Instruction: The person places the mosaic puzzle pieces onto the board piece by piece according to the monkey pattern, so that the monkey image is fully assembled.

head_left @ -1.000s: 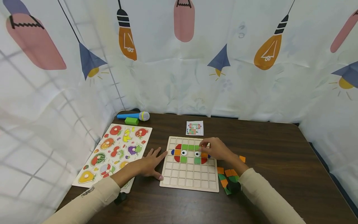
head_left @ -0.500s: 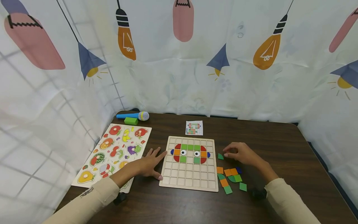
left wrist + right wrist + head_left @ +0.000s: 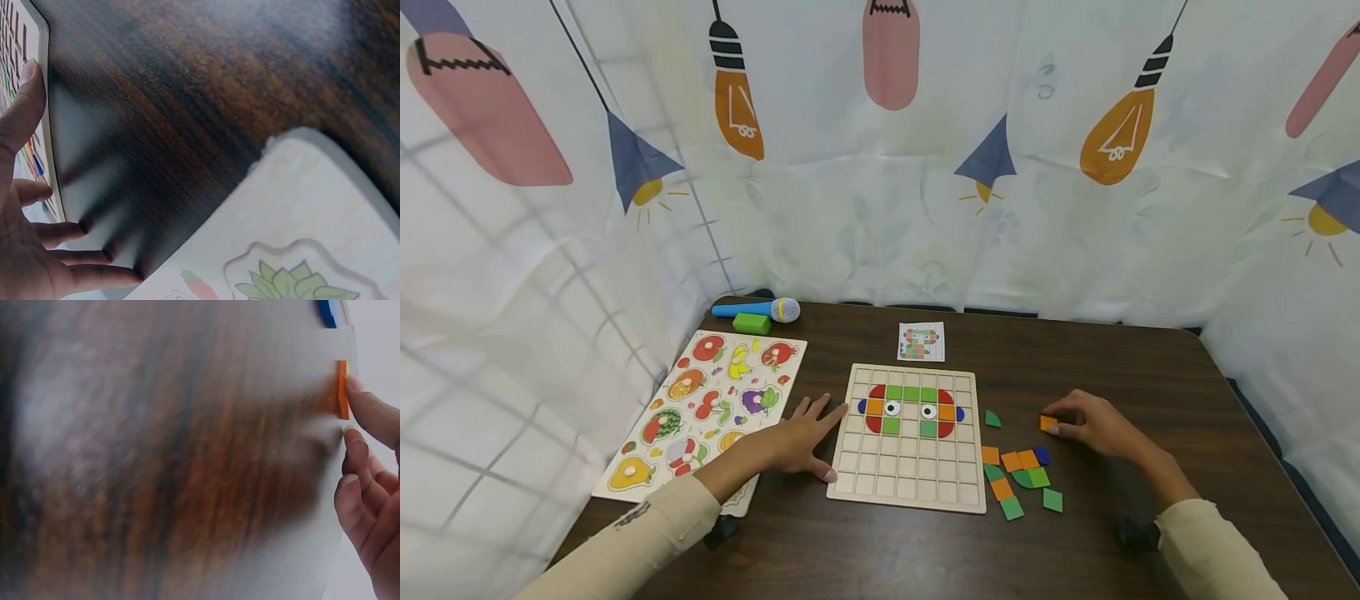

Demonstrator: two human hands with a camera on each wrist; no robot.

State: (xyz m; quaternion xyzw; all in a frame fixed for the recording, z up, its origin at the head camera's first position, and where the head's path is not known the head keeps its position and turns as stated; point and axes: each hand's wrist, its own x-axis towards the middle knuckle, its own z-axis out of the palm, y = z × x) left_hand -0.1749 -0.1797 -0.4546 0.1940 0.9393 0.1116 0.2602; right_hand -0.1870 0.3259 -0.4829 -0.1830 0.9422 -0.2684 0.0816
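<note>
A wooden grid board lies mid-table, bearing a face-like pattern of red, green, orange and blue tiles with two eye tiles. My left hand rests spread at its left edge; in the left wrist view the thumb touches the board's rim. To the right of the loose tiles, my right hand pinches an orange square tile at the table surface. The right wrist view shows this tile edge-on by the thumb. A green quarter-round tile lies between board and right hand.
Several loose tiles in orange, green and blue lie right of the board. A printed pattern card sits behind it. On the left are a fruit puzzle board, a green block and a blue toy microphone.
My right hand has left the grid board and moved right, past the green quarter-round tile, to the orange square tile. The left hand has stayed at the board's edge.
</note>
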